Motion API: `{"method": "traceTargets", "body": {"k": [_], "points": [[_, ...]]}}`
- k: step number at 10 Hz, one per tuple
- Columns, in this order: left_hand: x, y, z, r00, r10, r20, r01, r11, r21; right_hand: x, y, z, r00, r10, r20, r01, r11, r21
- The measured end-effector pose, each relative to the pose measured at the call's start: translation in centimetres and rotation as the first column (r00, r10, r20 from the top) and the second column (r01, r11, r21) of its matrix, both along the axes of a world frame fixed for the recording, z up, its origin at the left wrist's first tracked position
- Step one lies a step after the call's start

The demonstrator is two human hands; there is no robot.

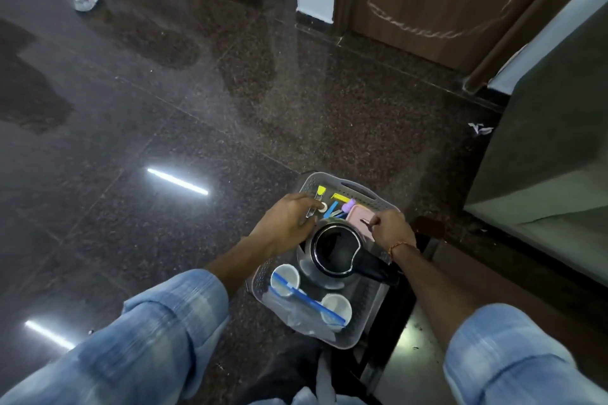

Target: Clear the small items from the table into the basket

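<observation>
Step looked like loading: both hands over the basket point(358, 337)'s far end. Left hand point(289, 219) pinched a small white cap point(323, 207); right hand point(393, 228) curled on a thin dark item point(366, 222) (identity unclear). Black jug point(334, 250) sat between the hands, cups point(284, 278) and zip bag point(304, 306) nearer the body. Next: release both inside. Worktop mostly out of frame; leftover items unknowable.

Grey perforated basket point(357, 191) on dark granite floor point(164, 92); left hand point(289, 219) pinches a small white item point(323, 207) over its far end; right hand point(393, 228) grips a thin object above a black-rimmed jug point(332, 251); two white cups point(285, 275) beside a zip bag point(296, 309).
</observation>
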State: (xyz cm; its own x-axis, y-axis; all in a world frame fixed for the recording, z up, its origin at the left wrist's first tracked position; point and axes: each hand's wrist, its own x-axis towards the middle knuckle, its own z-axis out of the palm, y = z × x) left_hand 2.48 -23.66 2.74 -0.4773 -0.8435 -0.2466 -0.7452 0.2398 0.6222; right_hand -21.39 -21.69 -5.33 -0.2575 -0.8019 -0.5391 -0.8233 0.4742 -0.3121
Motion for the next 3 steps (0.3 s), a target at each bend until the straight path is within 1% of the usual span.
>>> {"method": "traceTargets", "body": {"k": [2,3], "points": [[0.22,-0.66,-0.79,1.000,-0.019,0.004,0.019,0.999,0.031,0.29,-0.86,-1.63,0.998,0.064,-0.028,-0.062,0.997,0.052],[0.11,-0.84,-1.19,1.000,-0.014,-0.002,0.014,0.999,0.034,0.45,-1.35,-1.98,0.995,0.074,-0.060,-0.071,0.996,0.045]]}}
